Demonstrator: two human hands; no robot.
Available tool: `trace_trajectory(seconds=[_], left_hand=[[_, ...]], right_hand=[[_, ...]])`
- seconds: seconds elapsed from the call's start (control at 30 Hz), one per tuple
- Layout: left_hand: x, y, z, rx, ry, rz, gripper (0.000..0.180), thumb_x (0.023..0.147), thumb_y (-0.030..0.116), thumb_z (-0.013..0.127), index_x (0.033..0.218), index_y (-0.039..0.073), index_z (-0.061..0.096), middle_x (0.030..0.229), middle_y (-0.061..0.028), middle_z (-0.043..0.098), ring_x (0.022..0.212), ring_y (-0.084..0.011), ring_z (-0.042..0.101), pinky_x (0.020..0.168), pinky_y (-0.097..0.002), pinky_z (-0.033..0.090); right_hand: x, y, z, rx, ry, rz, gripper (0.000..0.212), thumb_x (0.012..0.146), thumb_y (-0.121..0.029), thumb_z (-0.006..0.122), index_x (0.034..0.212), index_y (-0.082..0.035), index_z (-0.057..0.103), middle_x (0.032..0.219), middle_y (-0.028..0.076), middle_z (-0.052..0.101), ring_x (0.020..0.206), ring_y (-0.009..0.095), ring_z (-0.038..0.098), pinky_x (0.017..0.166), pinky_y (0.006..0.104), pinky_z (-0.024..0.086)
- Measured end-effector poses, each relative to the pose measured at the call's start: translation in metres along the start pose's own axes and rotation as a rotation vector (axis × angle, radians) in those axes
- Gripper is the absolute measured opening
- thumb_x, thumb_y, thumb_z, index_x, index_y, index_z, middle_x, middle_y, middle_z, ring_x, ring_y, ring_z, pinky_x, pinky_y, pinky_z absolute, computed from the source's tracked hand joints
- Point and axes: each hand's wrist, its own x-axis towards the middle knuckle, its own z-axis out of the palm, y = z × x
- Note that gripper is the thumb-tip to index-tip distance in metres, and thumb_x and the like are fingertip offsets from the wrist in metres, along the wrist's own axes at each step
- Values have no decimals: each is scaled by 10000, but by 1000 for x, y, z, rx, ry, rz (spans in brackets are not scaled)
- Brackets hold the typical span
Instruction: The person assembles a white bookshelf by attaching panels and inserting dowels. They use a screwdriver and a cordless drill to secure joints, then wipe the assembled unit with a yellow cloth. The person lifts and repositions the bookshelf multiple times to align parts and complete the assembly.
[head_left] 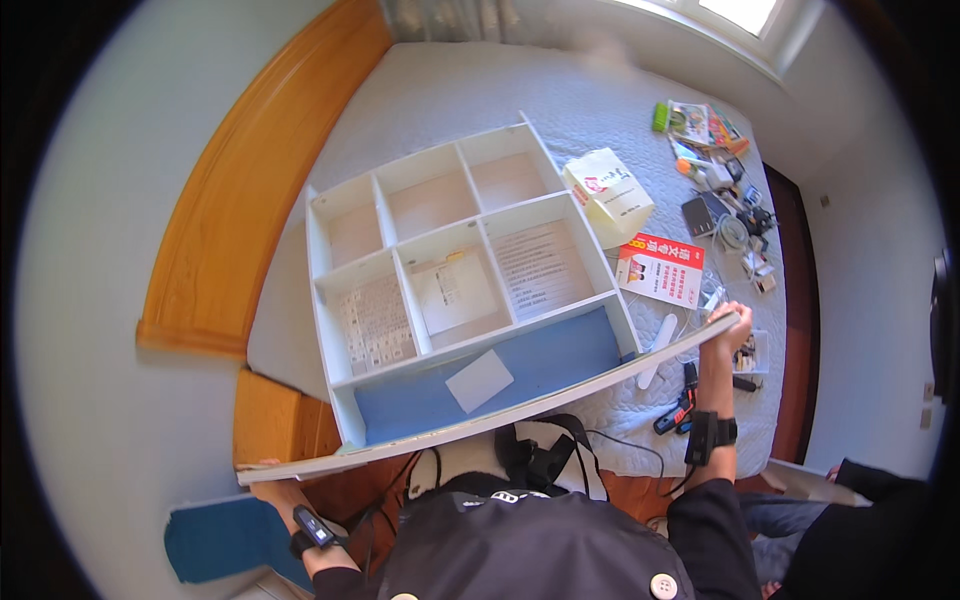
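A wide white drawer (385, 262) with several compartments lies tilted across the bed's edge in front of me. Its long front panel (560, 393) runs nearest my body. My left hand (268, 482) grips the panel's left end, with most of its fingers hidden by the board. At the other end, my right hand (732, 322) is closed around the panel's tip. A white slip of paper (480, 380) lies on the blue bottom of the front compartment. Printed sheets (540, 268) line some of the middle compartments.
On the quilted bed (450, 85) right of the drawer are a white-yellow bag (610, 198), a red booklet (662, 268), cables and small electronics (732, 215), and a black-orange tool (678, 412). A wooden headboard (240, 190) stands left. Another person's sleeve (880, 510) shows at lower right.
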Motion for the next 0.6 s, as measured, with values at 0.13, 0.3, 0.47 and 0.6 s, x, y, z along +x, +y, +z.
trace_trajectory(seconds=[0.13,0.3,0.47,0.6], left_hand=[[5,-10,12,-121,178,-151,269,889,211,464,739,22,581,662,-127,588,547,-233,557,527,-323,496],[-10,2,6,84,-32,4,228,887,203,512,804,5,587,727,-120,610,613,-223,583,592,-313,512],[-34,11,0,263,-153,106,211,885,196,560,869,-12,592,791,-113,632,680,-213,610,657,-303,528],[-36,6,-2,471,-268,237,218,884,190,599,921,-25,596,842,-107,650,732,-205,631,709,-295,540]], right_hand=[[4,15,-8,14,167,145,346,876,-292,375,563,-145,362,453,44,354,340,179,338,334,317,310],[6,24,-26,117,46,113,327,885,-275,363,588,-139,383,478,41,377,377,169,365,381,296,351],[1,32,-35,45,-31,183,371,888,-304,341,569,-124,399,479,60,396,410,213,401,421,333,368],[1,31,-36,-61,-7,157,410,914,-305,328,601,-79,465,521,112,460,459,253,442,496,377,426]])
